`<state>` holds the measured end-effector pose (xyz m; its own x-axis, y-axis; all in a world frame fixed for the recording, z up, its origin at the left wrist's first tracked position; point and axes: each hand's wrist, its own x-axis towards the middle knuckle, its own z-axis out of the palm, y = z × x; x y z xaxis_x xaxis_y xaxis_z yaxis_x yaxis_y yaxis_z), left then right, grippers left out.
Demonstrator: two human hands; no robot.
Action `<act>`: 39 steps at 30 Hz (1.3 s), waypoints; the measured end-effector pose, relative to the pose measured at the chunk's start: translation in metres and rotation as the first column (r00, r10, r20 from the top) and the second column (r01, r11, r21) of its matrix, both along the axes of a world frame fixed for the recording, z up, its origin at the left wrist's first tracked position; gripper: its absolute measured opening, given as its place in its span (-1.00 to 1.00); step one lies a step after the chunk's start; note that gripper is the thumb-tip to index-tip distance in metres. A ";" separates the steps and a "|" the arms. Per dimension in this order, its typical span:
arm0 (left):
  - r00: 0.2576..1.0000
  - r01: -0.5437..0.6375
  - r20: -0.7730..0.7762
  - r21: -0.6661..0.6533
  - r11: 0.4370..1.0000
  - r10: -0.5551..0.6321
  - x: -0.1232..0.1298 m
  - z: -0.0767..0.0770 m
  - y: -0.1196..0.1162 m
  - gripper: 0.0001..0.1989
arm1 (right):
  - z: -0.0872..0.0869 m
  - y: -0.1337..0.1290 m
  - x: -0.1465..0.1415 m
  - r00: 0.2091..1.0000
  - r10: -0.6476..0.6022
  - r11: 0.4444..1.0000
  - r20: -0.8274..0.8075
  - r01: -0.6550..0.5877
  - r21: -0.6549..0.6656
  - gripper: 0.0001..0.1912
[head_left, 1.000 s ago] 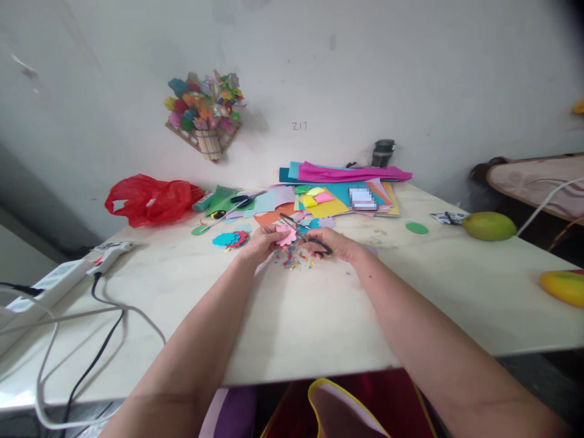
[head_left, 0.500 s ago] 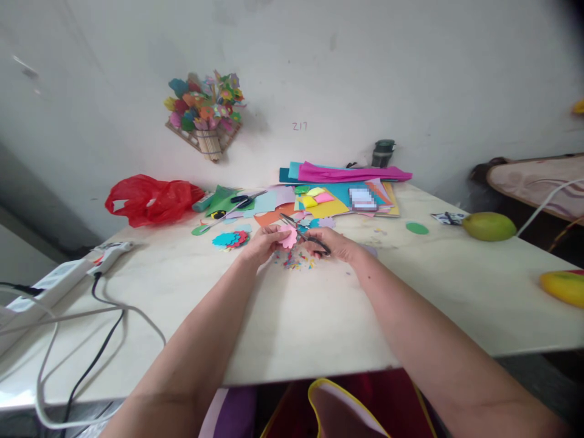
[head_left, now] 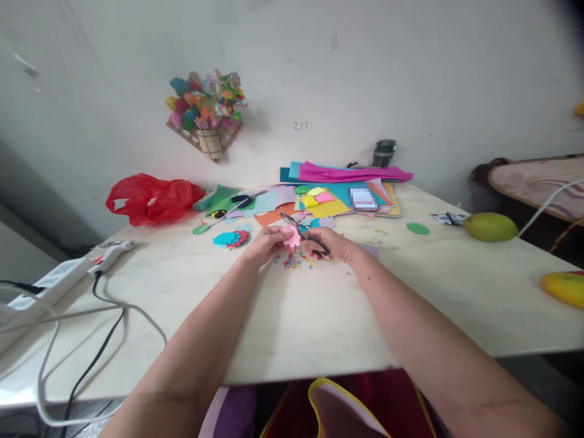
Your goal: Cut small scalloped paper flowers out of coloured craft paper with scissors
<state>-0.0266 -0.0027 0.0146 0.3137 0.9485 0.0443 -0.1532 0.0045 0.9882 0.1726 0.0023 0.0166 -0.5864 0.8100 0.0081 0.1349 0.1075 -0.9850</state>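
Note:
A pink scalloped paper flower (head_left: pixel 292 236) is pinched in the fingers of my left hand (head_left: pixel 266 242). My right hand (head_left: pixel 332 243) grips dark-handled scissors (head_left: pixel 303 231), whose blades point up and to the left beside the flower's right edge. Whether the blades touch the paper I cannot tell. Small coloured paper scraps (head_left: pixel 295 260) lie on the table under both hands. Left of my left hand rests a pile of blue and red scalloped cutouts (head_left: pixel 230 239). Blue and lilac cutouts (head_left: pixel 325 222) lie just behind the scissors.
Coloured sheets (head_left: pixel 333 208), a phone (head_left: pixel 363 199) and a second pair of scissors (head_left: pixel 244 199) lie at the back. A red plastic bag (head_left: pixel 152 199) sits back left, near a power strip (head_left: pixel 59 280) with cables. Mangoes (head_left: pixel 490 226) and a green paper disc (head_left: pixel 418 228) are on the right.
The pink flower has shifted slightly to the right, closer to the scissors, and looks turned a little. My right hand and the scissors have barely moved.

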 end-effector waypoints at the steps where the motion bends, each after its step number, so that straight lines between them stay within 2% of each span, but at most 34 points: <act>1: 1.000 0.000 0.002 -0.004 1.000 0.000 0.000 0.000 0.000 -0.69 | 0.000 0.000 0.000 1.000 0.002 1.000 -0.002 -0.002 0.003 -0.67; 9: 1.000 0.003 0.014 -0.017 1.000 -0.002 0.002 -0.001 0.002 -0.64 | 0.001 -0.002 -0.003 0.999 -0.040 0.999 0.017 0.039 0.038 -0.71; 15: 1.000 0.010 0.023 -0.009 1.000 -0.010 0.002 -0.004 0.004 -0.65 | -0.003 0.002 -0.003 1.000 0.007 0.998 0.005 -0.008 0.055 -0.72; 23: 0.999 0.001 0.039 0.001 1.000 -0.001 0.002 -0.004 0.004 -0.65 | -0.003 0.001 -0.004 1.000 -0.014 0.999 0.019 0.013 0.041 -0.70; 30: 1.000 -0.013 0.014 0.023 1.000 0.013 0.002 -0.001 0.003 -0.67 | 0.001 -0.001 0.000 1.000 0.007 0.994 -0.001 -0.007 0.107 -0.66; 34: 0.999 -0.046 -0.007 0.036 0.998 0.047 0.002 0.001 0.001 -0.65 | 0.002 -0.001 0.003 1.000 0.023 0.995 -0.018 -0.021 0.097 -0.64; 39: 0.999 -0.021 -0.026 0.028 0.999 0.021 0.001 0.004 -0.002 -0.66 | 0.001 0.000 0.004 1.000 -0.022 0.995 -0.010 0.023 0.102 -0.66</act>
